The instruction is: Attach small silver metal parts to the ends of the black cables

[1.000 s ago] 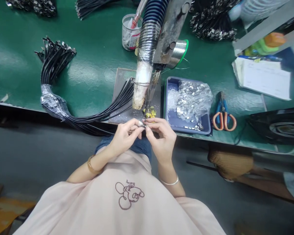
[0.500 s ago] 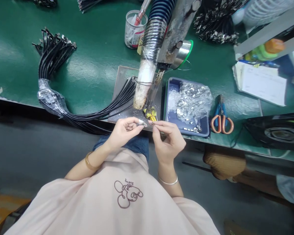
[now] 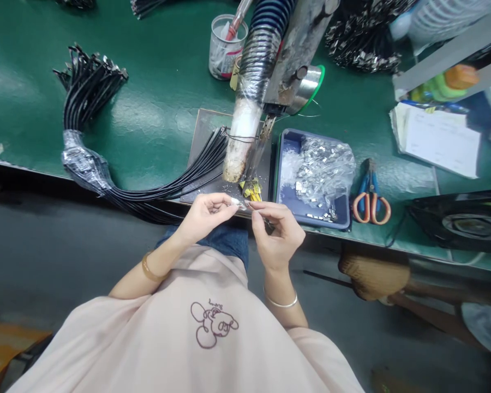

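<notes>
My left hand (image 3: 208, 218) is closed in a pinch at the bench's front edge, with a white covering on one fingertip. Between its fingertips is a small shiny metal piece (image 3: 242, 206), too small to make out fully. My right hand (image 3: 280, 234) is pinched too, its fingertips meeting the piece from the right; whatever they hold is hidden. Just beyond the fingers lie a yellow object (image 3: 251, 190) and the tip of a taped hose (image 3: 234, 166). Black cables (image 3: 188, 177) fan onto a grey board (image 3: 200, 131) left of the hose.
To the right, a blue tray (image 3: 282, 218) holds bagged small metal parts (image 3: 323, 164). Beside it lie orange-handled pliers (image 3: 370, 202). A solder spool (image 3: 309, 90), a clear cup (image 3: 221, 49) and papers (image 3: 439, 139) stand farther back. A wrapped cable bundle (image 3: 84, 161) lies left.
My right hand has shifted slightly left, bringing its fingertips closer to my left fingertips. My left hand has barely moved, and the cables and tray stay put.
</notes>
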Demonstrator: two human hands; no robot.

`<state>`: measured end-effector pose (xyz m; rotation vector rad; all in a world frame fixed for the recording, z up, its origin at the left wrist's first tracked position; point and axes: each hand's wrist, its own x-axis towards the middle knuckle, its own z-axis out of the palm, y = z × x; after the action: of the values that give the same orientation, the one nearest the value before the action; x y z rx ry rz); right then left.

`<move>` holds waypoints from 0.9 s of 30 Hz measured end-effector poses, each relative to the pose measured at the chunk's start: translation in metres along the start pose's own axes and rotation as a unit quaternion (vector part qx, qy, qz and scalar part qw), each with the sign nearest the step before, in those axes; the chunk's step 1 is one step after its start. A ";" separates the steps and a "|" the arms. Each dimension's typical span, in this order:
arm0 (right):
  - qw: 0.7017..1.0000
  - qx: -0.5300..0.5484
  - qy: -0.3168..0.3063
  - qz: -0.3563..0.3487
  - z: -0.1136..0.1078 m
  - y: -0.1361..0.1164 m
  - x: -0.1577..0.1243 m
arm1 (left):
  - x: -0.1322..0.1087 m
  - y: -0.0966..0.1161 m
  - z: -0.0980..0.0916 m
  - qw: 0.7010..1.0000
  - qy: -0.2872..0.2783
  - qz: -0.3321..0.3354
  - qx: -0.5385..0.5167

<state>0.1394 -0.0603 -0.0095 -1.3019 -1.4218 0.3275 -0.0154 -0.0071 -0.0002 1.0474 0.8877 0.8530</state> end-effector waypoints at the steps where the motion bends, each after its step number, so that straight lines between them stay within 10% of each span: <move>1: 1.000 0.008 0.002 0.013 0.000 -0.001 0.000 | 0.000 0.000 0.000 1.000 0.003 -0.002 0.005; 10: 0.974 0.167 -0.010 0.155 0.001 -0.001 0.006 | -0.003 0.000 0.001 0.999 -0.020 0.007 0.043; 27: 0.984 0.133 -0.058 0.101 0.002 0.000 0.002 | -0.006 0.008 -0.004 0.992 -0.106 0.041 0.059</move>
<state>0.1379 -0.0575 -0.0091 -1.2230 -1.2924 0.7162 -0.0224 -0.0087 0.0080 1.2593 0.7264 0.7483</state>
